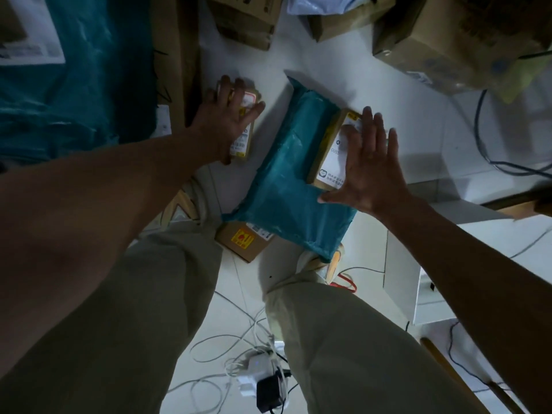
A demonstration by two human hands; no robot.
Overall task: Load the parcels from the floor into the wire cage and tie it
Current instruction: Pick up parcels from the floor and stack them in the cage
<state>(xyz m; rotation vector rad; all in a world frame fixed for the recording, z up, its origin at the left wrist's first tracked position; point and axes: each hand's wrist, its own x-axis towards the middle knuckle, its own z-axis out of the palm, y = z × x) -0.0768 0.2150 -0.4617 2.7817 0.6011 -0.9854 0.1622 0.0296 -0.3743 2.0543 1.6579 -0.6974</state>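
Several parcels lie scattered on a pale tiled floor, seen from above as we look down past our own two bare forearms and light trouser legs. Largest is a big teal plastic-wrapped parcel with a white label, filling the floor's far left corner. Beside it stands a tall brown carton. Along the far edge sit more cardboard boxes: one at centre and a larger one in the far right corner.

In the middle of the floor, between our hands, lies a teal poly mailer bag, crinkled and tilted. A small cardboard box with a white label rests on its right side. Our right hand is spread flat over this box, fingers straight and apart, pressing on or hovering just above it; we cannot tell which.

Left of the mailer, our left hand lies over another small labelled box, fingers curling over its far end, grasping it.

One more little box with a yellow sticker peeks from under the mailer's near edge, between our shoes.

Near the floor's near edge, white cables and a power adapter lie tangled between our legs.
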